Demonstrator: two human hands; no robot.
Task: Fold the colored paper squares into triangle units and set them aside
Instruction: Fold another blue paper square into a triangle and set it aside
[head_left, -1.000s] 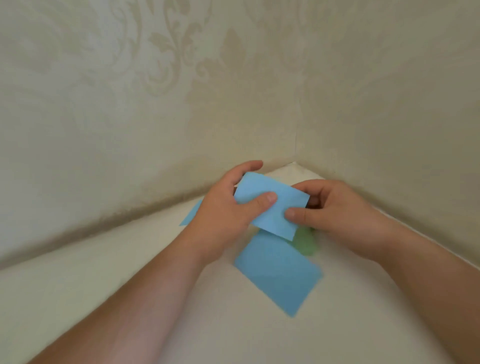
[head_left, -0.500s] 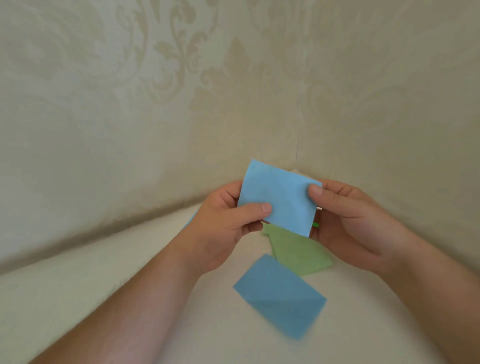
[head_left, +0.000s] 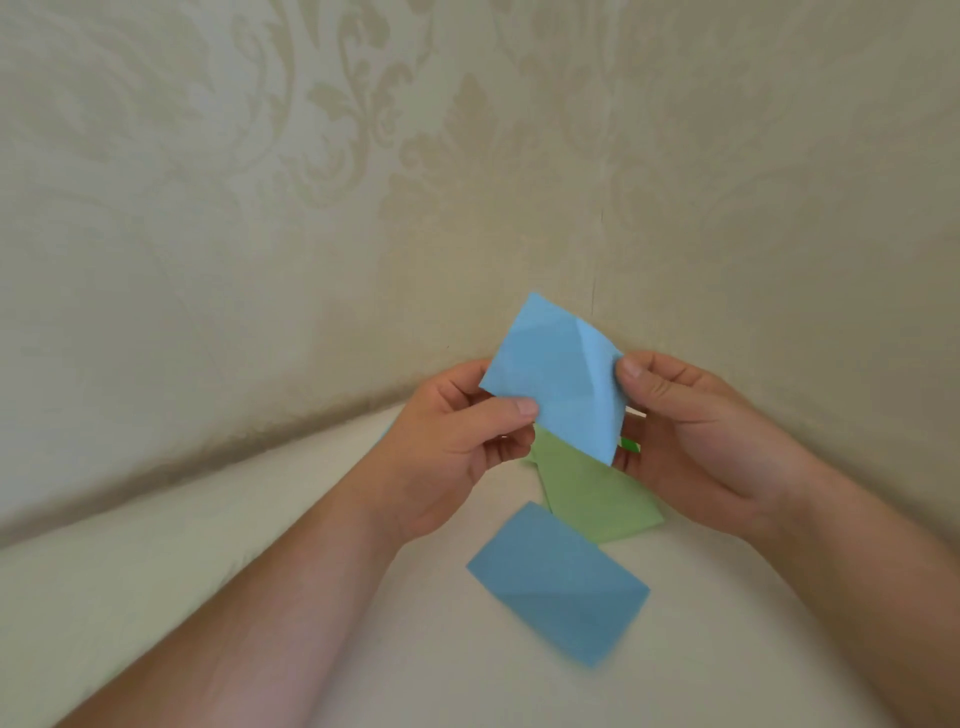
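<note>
Our two hands are raised and pinching.

Our left hand (head_left: 457, 452) has its thumb lying across the front and the fingers curled behind; our right hand (head_left: 691, 441) pinches with thumb on top, palm turned inward. Both bare forearms reach in from below.

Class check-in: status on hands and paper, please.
Left hand and right hand pinch blue paper, lifted. Blue piece and green piece below. Nothing obstructing.

Held paper (head_left: 558, 376): light blue, faint crease lines. Lower folded paper (head_left: 558, 582): darker blue, diagonal crease. Green paper (head_left: 592, 493) between them. Counter (head_left: 260, 519): cream. Wallpaper (head_left: 363, 156): beige, pale damask scroll pattern.
</note>
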